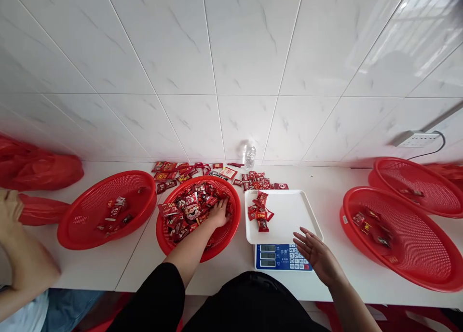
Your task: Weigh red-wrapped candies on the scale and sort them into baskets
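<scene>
My left hand point(219, 213) reaches into the right side of a red plastic basket point(238, 211) full of red-wrapped candies point(191, 207). Its fingers are apart and rest on the candies, the fingertips partly hidden among them. My right hand point(320, 256) hovers with fingers spread and nothing in it, by the front right corner of a white weighing tray point(289, 216). On the left part of that tray lies a small pile of red-wrapped candies point(261, 212). Below the tray shows the blue keypad panel of a digital scale point(282, 258).
Red baskets with a few candies stand to the left point(87, 202) and right point(419, 240), another behind the right one point(441, 192). Loose packets point(258, 181) and a clear bottle point(250, 156) line the wall. Another person's arm point(25, 259) is at far left, near red bags point(43, 168).
</scene>
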### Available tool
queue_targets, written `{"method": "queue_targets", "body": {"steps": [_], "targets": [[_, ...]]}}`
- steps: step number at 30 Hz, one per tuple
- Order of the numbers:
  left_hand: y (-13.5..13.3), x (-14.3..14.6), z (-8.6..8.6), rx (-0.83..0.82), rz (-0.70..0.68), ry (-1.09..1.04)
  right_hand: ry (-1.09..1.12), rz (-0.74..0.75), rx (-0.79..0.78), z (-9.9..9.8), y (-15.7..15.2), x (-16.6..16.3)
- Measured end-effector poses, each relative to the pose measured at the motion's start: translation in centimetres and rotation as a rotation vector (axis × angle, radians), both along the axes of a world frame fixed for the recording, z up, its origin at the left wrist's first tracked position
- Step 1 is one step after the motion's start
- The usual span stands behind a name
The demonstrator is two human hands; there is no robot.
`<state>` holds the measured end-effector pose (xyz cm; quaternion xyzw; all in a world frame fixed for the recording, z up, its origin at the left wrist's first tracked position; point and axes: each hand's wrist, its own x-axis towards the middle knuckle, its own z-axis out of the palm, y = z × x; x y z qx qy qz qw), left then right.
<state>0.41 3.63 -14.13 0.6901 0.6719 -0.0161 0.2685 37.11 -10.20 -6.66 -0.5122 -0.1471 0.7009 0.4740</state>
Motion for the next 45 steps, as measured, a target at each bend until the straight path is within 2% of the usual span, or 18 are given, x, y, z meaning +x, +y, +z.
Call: {"method": "queue_targets", "body": {"steps": [5,7,9,11,14,16,18,22,27,30,35,38,42,45], "targets": [[-4.7,-2.5,0.1,0.016,-0.238,-0.134,-0.024,-0.001,-0.038,-0.6,-0.3,-0.6],[-6.0,-3.1,0.2,0.037,-0.253,-0.244,-0.023,0.015,-0.04,-0.5,-0.1,-1.2],[-6.4,-3.3,0.2,0.117,-0.167,-0.296,-0.028,0.032,-0.041,-0.4,0.2,-1.9],[-5.9,-3.0,-0.1,0.187,-0.041,-0.252,-0.033,0.046,-0.04,-0.2,0.4,-2.4],[-4.4,-1.9,-0.8,0.057,0.078,-0.131,-0.034,0.058,-0.037,0.0,0.8,-2.9],[-3.6,-1.1,-1.2,-0.048,0.092,-0.094,-0.033,0.063,-0.027,0.1,0.9,-3.0],[-3.4,-0.4,-1.5,-0.062,0.097,-0.092,-0.035,0.068,-0.016,0.1,0.9,-3.0],[-4.4,-0.2,-1.4,-0.012,0.146,-0.161,-0.056,0.066,-0.013,0.0,0.4,-2.8],[-5.7,-0.3,-1.1,-0.017,0.313,-0.299,-0.096,0.089,-0.035,-0.5,-0.3,-3.0],[-5.9,-0.2,-0.7,-0.022,0.36,-0.401,-0.123,0.128,-0.033,-0.5,-0.5,-3.4],[-5.6,-0.9,0.8,0.015,0.46,-0.531,-0.174,0.178,-0.007,-0.1,-0.4,-4.2],[-5.6,-1.3,2.3,0.055,0.53,-0.588,-0.173,0.185,-0.015,-0.1,-0.4,-4.5],[-6.1,-0.9,5.8,-0.048,0.641,-0.891,-0.173,0.25,-0.013,-0.1,-0.7,-5.2],[-7.0,1.0,9.0,-0.175,0.586,-1.117,-0.118,0.345,0.013,0.4,-1.0,-6.0]]}}
